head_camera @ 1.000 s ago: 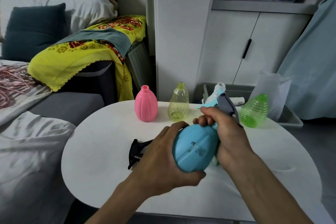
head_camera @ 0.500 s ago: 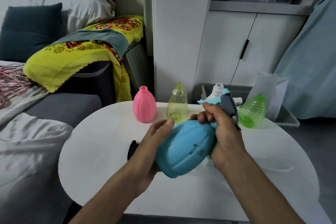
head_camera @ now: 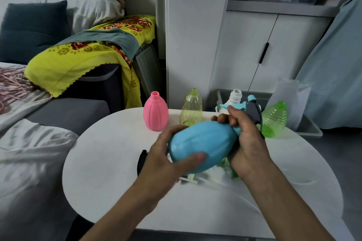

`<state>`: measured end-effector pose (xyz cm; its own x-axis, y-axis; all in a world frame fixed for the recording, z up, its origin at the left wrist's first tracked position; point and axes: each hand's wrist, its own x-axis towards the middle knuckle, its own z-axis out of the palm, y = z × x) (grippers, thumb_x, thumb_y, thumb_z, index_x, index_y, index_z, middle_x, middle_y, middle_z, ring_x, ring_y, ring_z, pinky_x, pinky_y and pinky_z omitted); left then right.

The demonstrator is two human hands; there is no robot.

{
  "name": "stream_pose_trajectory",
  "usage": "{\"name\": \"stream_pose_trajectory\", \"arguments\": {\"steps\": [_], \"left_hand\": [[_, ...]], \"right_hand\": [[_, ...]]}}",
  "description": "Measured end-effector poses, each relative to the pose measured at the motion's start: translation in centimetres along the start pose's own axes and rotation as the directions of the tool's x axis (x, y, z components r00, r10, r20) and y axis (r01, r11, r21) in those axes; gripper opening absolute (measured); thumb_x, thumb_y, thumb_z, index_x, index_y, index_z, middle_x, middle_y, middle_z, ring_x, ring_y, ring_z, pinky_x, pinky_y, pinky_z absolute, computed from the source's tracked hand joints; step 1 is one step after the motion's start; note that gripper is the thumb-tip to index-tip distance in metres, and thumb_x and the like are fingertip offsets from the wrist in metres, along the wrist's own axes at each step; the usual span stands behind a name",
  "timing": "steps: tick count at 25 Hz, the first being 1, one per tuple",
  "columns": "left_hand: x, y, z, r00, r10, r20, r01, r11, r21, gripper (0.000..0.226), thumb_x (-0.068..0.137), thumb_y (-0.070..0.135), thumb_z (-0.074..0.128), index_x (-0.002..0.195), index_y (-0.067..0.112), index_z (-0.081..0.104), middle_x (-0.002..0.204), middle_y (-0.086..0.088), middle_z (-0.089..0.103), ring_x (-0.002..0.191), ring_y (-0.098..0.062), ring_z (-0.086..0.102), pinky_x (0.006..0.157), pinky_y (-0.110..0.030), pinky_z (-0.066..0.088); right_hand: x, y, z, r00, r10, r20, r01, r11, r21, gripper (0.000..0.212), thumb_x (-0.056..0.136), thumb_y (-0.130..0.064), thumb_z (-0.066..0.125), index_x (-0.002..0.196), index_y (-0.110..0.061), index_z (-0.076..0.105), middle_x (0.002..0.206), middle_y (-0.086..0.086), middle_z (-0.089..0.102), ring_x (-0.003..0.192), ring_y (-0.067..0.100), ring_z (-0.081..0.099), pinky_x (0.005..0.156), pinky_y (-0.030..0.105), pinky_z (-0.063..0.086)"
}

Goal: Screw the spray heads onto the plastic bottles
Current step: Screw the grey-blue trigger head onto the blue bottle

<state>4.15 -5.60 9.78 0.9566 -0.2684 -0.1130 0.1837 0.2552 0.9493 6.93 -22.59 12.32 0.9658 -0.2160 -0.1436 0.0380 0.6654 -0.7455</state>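
A blue bottle [head_camera: 203,143] lies tilted in the air over the white table [head_camera: 109,162], its neck pointing up and right. My left hand [head_camera: 166,158] grips its round base, thumb across the front. My right hand [head_camera: 246,143] grips the neck where a blue and grey spray head [head_camera: 251,107] sits on it. A pink bottle [head_camera: 155,112], a pale yellow bottle [head_camera: 191,107], a white bottle [head_camera: 234,97] and a green bottle [head_camera: 274,119] stand uncapped at the table's far side. A black spray head [head_camera: 142,159] and other loose heads [head_camera: 221,172] lie under my hands, mostly hidden.
A grey bin [head_camera: 305,125] stands on the floor behind the table's far right edge. A sofa with grey bedding [head_camera: 29,152] runs along the left. White cupboards [head_camera: 254,49] stand behind.
The blue bottle has tipped from base-towards-me to lying sideways. My left hand has shifted its hold round the base, and my right hand stays on the neck.
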Motion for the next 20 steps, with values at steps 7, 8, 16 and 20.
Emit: {"name": "stream_pose_trajectory", "arguments": {"steps": [7,8,16,20], "left_hand": [[0.3,-0.5,-0.4,0.975,-0.163,0.154,0.185,0.972,-0.144,0.062,0.071,0.042,0.084,0.126,0.044,0.057,0.125,0.003,0.065,0.105,-0.027,0.069,0.077,-0.049,0.06],[0.2,-0.3,-0.4,0.981,-0.126,0.15,0.145,0.981,-0.127,0.069,0.067,0.039,0.087,0.127,0.047,0.054,0.124,0.01,0.065,0.107,-0.022,0.068,0.08,-0.048,0.06],[0.5,-0.9,-0.7,0.989,-0.072,0.126,0.082,0.993,-0.079,0.061,0.065,0.045,0.085,0.121,0.039,0.062,0.124,0.0,0.066,0.105,-0.026,0.069,0.082,-0.051,0.059],[0.2,-1.1,-0.5,0.967,-0.166,0.196,0.196,0.97,-0.145,0.057,0.069,0.054,0.079,0.12,0.032,0.066,0.124,-0.005,0.069,0.106,-0.035,0.068,0.077,-0.043,0.058]], "right_hand": [[0.0,-0.5,-0.1,1.0,0.018,0.003,-0.018,0.996,0.086,0.042,0.078,-0.02,0.069,0.045,-0.018,0.044,0.052,0.003,0.06,0.065,0.018,0.065,0.061,0.026,0.057],[0.0,-0.7,-0.2,1.0,0.021,0.011,-0.023,0.992,0.122,0.04,0.075,-0.021,0.07,0.045,-0.018,0.043,0.053,0.003,0.06,0.065,0.019,0.066,0.061,0.027,0.058],[-0.1,-1.1,-0.2,0.999,0.017,0.04,-0.023,0.99,0.138,0.037,0.068,-0.023,0.072,0.043,-0.019,0.045,0.052,0.002,0.06,0.063,0.017,0.067,0.061,0.029,0.059],[-0.2,-0.5,-0.2,0.997,0.032,0.064,-0.035,0.998,0.054,0.039,0.07,-0.025,0.073,0.046,-0.019,0.043,0.054,0.002,0.061,0.065,0.016,0.066,0.065,0.03,0.058]]}}
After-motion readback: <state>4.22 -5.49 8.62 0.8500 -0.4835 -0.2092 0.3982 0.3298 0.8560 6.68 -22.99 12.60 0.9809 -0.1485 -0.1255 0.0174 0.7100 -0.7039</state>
